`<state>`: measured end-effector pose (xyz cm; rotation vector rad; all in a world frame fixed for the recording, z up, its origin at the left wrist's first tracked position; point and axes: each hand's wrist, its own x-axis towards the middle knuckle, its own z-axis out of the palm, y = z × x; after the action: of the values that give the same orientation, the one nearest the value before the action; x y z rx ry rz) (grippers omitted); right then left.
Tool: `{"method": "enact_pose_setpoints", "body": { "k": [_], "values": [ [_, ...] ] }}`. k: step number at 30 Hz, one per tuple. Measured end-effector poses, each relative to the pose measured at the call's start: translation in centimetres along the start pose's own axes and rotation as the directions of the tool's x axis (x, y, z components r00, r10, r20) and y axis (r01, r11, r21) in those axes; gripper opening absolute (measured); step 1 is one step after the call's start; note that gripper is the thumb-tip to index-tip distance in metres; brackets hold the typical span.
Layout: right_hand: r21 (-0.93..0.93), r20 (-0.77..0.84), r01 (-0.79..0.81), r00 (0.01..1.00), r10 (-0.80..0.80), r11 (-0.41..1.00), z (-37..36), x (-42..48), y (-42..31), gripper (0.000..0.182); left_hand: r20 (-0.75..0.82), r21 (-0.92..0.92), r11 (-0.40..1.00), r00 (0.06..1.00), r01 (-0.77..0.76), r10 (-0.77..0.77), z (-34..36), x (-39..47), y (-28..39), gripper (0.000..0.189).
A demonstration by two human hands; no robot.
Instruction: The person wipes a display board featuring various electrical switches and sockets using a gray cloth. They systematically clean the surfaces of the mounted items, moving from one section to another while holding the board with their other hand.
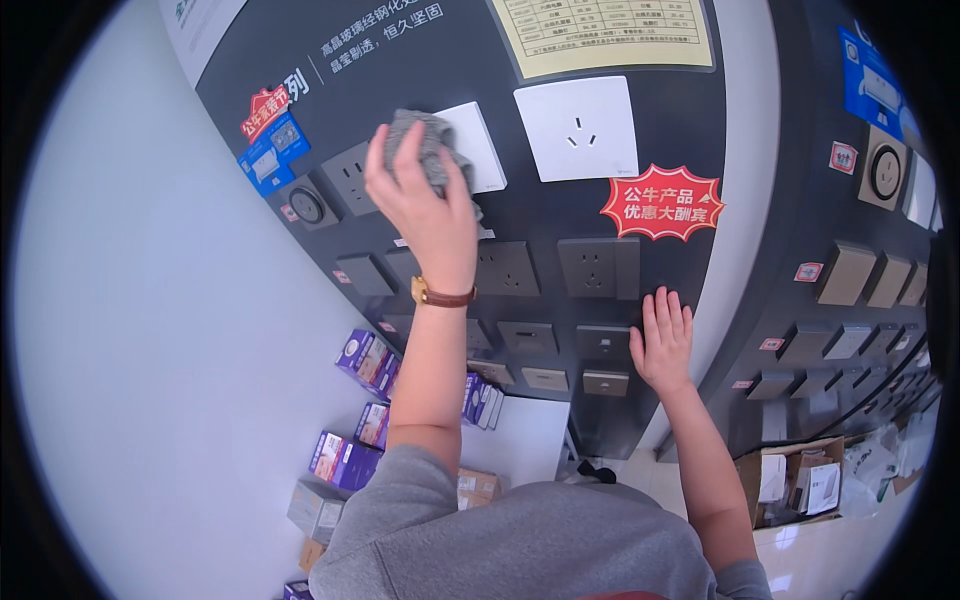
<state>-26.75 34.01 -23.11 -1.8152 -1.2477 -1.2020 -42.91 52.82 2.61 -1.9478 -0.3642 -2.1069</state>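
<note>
A crumpled grey cloth (429, 146) is gripped under the fingers of my left hand (420, 195), which wears a wristwatch (448, 293) with a brown strap. The cloth lies against a white wall switch plate (480, 146) and hides its left part. Beside my left hand sits a dark grey socket (349, 180). Palm down, my right hand (664, 343) rests on the dark display panel (525, 214) near its right edge, fingers slightly apart. Close to its fingertips is a grey double socket (598, 268). A large white socket (577, 129) is mounted between the hands, higher up.
A red starburst sticker (663, 202) and a yellow printed sheet (607, 37) are on the panel. Purple boxes (341, 459) stand lower left by a white shelf (525, 431). At right are a second display panel (814, 315) and an open carton (795, 484) on the floor.
</note>
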Motion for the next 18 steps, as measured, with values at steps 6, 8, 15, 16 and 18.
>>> {"method": "enact_pose_setpoints", "body": {
  "k": [6,8,15,16,18],
  "values": [
    [-0.010,0.000,0.004,1.000,-0.004,1.000,0.0,0.0,-0.1,0.056,0.040,0.014,0.998,0.997,-0.062,0.062,0.2,-0.5,1.6,0.038],
    [-0.009,0.003,0.009,1.000,-0.009,1.000,0.0,0.1,-0.1,0.056,0.104,-0.016,0.979,0.973,-0.204,0.205,0.1,-0.9,2.5,0.041],
    [-0.005,-0.002,-0.002,1.000,0.002,1.000,0.1,0.0,0.0,0.056,-0.059,0.040,0.997,0.996,0.064,-0.062,0.0,1.8,-0.4,0.031],
    [-0.003,-0.006,-0.003,1.000,0.003,1.000,0.1,0.0,-0.1,0.056,-0.053,0.044,0.998,0.998,0.048,-0.045,-0.1,1.9,-0.2,0.031],
    [-0.017,-0.014,0.000,1.000,0.000,1.000,0.2,-0.1,-0.1,0.056,-0.043,0.055,0.998,0.999,0.021,-0.018,0.2,1.5,1.0,0.032]
  ]
}}
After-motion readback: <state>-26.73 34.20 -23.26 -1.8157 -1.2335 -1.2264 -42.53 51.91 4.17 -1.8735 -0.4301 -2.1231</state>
